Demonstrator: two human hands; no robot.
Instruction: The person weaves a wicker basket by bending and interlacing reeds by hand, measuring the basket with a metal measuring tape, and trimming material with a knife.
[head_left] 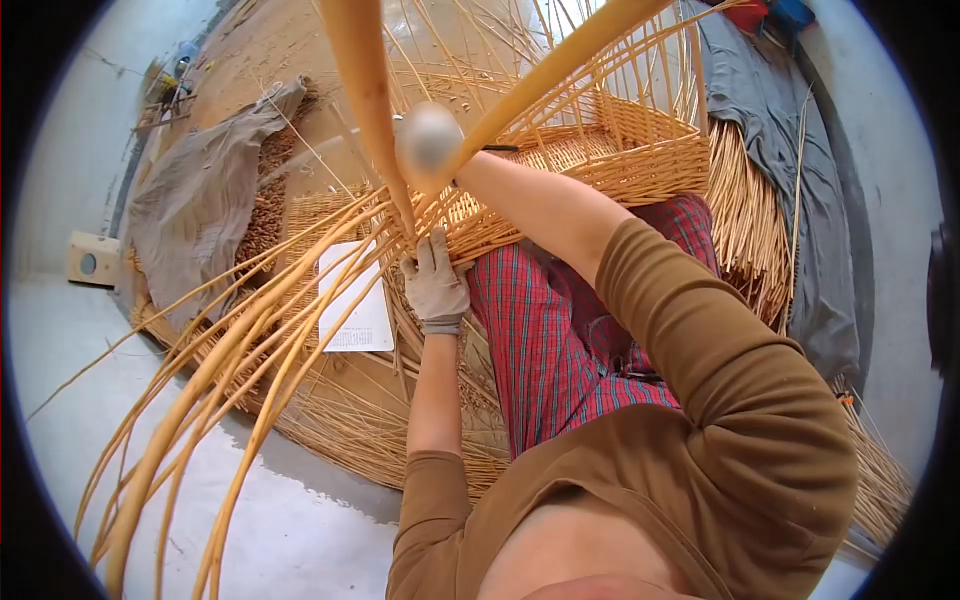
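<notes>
My left hand (435, 282), in a pale glove, is at the near left corner of a wicker basket (660, 165), its visible fingers apart and touching the woven edge. A bundle of long willow rods (240, 340) fans out to the lower left from that corner. My right arm reaches over the basket to the corner. A blurred, pale round shape (432, 138) covers the place where my right hand is, so its fingers and anything in them cannot be made out. Two thick, peeled rods (360, 80) rise towards the camera beside it.
Across my lap lies red checked cloth (525, 320). A printed white sheet (360, 310) lies left of my left hand. Grey cloth (200, 190) covers rods on the left, and blue-grey cloth (760, 110) partly covers a rod bundle (745, 215) on the right. Loose thin rods lie below.
</notes>
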